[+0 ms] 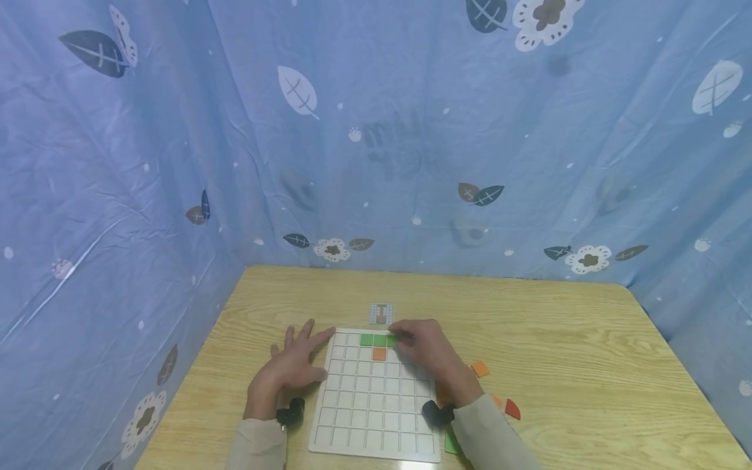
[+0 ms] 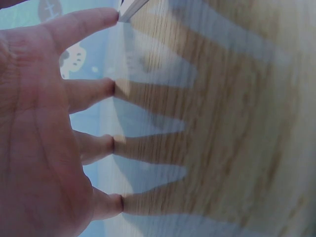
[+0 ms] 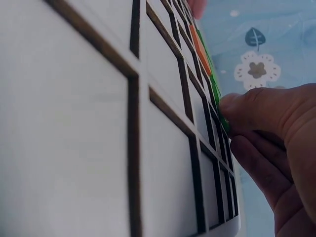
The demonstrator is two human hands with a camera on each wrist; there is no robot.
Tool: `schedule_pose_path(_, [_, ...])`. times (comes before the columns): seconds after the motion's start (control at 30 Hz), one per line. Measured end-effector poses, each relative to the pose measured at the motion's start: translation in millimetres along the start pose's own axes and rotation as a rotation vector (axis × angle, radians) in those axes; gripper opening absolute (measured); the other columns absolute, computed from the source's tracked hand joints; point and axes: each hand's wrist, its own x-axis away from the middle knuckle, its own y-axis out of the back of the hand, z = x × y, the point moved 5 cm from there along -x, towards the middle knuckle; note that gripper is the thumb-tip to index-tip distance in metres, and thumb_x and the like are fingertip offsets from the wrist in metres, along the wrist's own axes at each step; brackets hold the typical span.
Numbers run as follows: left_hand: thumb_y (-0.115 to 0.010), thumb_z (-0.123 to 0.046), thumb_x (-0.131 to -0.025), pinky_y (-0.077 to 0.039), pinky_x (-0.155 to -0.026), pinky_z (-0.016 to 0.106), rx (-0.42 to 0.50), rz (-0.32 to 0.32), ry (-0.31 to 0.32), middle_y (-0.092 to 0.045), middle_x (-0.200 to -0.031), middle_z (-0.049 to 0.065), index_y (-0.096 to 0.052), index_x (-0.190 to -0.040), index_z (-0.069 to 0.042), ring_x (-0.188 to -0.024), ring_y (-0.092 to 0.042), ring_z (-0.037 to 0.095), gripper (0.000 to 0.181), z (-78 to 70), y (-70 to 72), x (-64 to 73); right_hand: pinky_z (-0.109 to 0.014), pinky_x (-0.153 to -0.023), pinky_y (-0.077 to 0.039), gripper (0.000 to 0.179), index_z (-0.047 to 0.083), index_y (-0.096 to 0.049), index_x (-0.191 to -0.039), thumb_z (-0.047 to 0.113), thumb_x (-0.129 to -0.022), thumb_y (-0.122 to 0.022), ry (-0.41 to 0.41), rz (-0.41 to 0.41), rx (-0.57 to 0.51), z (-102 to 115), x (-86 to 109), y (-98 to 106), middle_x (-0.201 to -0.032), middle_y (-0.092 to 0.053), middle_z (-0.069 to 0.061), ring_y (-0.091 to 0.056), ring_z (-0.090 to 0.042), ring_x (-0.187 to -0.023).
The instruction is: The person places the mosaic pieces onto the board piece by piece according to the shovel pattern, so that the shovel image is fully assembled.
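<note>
A white grid board (image 1: 352,401) lies on the table with two green square tiles (image 1: 373,340) in its far row and an orange square tile (image 1: 379,354) below them. My right hand (image 1: 425,349) is at the board's far right, thumb and fingers at a third green tile (image 1: 391,341) in the same row. In the right wrist view the thumb (image 3: 237,104) lies on that green tile (image 3: 225,122), the other fingers curled beside it. My left hand (image 1: 294,365) spreads its fingers along the board's left edge. Its fingertips (image 2: 109,88) touch the table, and one touches the board.
A small picture card (image 1: 382,313) with a grid pattern lies beyond the board. Right of the board lie loose pieces: an orange tile (image 1: 480,369), a red rounded piece (image 1: 513,409) and a green piece (image 1: 451,444), partly behind my right arm. A blue patterned curtain (image 1: 376,163) surrounds the wooden table (image 1: 576,365).
</note>
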Motion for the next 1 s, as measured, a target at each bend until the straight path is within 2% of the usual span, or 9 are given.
schedule_pose_path(0.13, [-0.081, -0.011, -0.078, -0.001, -0.116, 0.095, 0.0, 0.0, -0.001, -0.018, -0.18, 0.03, -0.051, -0.165, -0.022, -0.162, -0.001, 0.068, 0.093, -0.6, 0.3, -0.4, -0.042, -0.098, -0.065, 0.032, 0.012, -0.083, -0.122, 0.005, -0.091, -0.084, -0.034, 0.007, -0.029, -3.1, 0.7, 4.1, -0.121, -0.084, -0.001, -0.08, -0.021, -0.112])
schedule_pose_path(0.27, [-0.082, -0.011, -0.08, 0.0, -0.116, 0.095, 0.003, 0.0, 0.0, -0.018, -0.18, 0.03, -0.051, -0.165, -0.022, -0.162, -0.001, 0.068, 0.092, -0.8, 0.6, -0.4, -0.042, -0.1, -0.064, 0.032, 0.015, -0.083, -0.126, 0.011, -0.094, -0.083, -0.123, 0.023, -0.106, -7.9, 5.7, 13.8, -0.124, -0.082, 0.005, -0.079, -0.017, -0.114])
schedule_pose_path(0.4, [-0.082, -0.01, -0.08, 0.0, -0.117, 0.095, 0.007, 0.001, 0.003, -0.018, -0.18, 0.029, -0.051, -0.165, -0.022, -0.162, 0.0, 0.067, 0.092, -0.5, 0.5, 0.1, -0.049, -0.105, -0.062, 0.035, 0.015, -0.081, -0.132, 0.019, -0.097, -0.083, -0.188, 0.033, -0.171, -10.2, 15.5, 30.9, -0.129, -0.08, 0.006, -0.077, -0.02, -0.119])
schedule_pose_path(0.53, [-0.082, -0.01, -0.08, 0.0, -0.117, 0.094, 0.007, 0.003, 0.004, -0.018, -0.18, 0.03, -0.051, -0.165, -0.022, -0.162, 0.0, 0.067, 0.091, -0.1, 0.0, 1.0, -0.051, -0.106, -0.061, 0.036, 0.014, -0.08, -0.132, 0.022, -0.096, -0.085, -0.199, 0.024, -0.199, -13.5, 27.5, 51.0, -0.129, -0.08, 0.005, -0.077, -0.021, -0.118])
schedule_pose_path(0.73, [-0.082, -0.011, -0.08, 0.0, -0.116, 0.095, 0.002, 0.0, -0.003, -0.019, -0.18, 0.03, -0.051, -0.165, -0.021, -0.162, -0.001, 0.068, 0.091, 0.4, -1.1, 0.3, -0.041, -0.1, -0.065, 0.034, 0.017, -0.081, -0.128, 0.022, -0.094, -0.087, -0.182, -0.025, -0.248, -19.7, 53.7, 76.9, -0.125, -0.082, 0.002, -0.079, -0.02, -0.112])
schedule_pose_path(0.9, [-0.081, -0.011, -0.079, 0.0, -0.116, 0.095, 0.002, -0.001, -0.003, -0.018, -0.18, 0.03, -0.051, -0.165, -0.021, -0.162, 0.0, 0.068, 0.092, 0.5, -1.2, 0.5, -0.039, -0.095, -0.066, 0.038, 0.014, -0.081, -0.128, 0.028, -0.094, -0.088, -0.18, -0.059, -0.213, -26.4, 81.9, 91.9, -0.121, -0.083, -0.001, -0.08, -0.024, -0.112])
schedule_pose_path(1.0, [-0.081, -0.011, -0.079, 0.001, -0.116, 0.095, 0.003, 0.0, -0.001, -0.018, -0.18, 0.03, -0.051, -0.165, -0.021, -0.162, 0.0, 0.068, 0.092, 0.6, -1.0, 0.5, -0.035, -0.095, -0.066, 0.039, 0.013, -0.081, -0.128, 0.028, -0.093, -0.089, -0.208, -0.072, -0.211, -30.6, 99.3, 100.2, -0.121, -0.083, -0.003, -0.08, -0.023, -0.113])
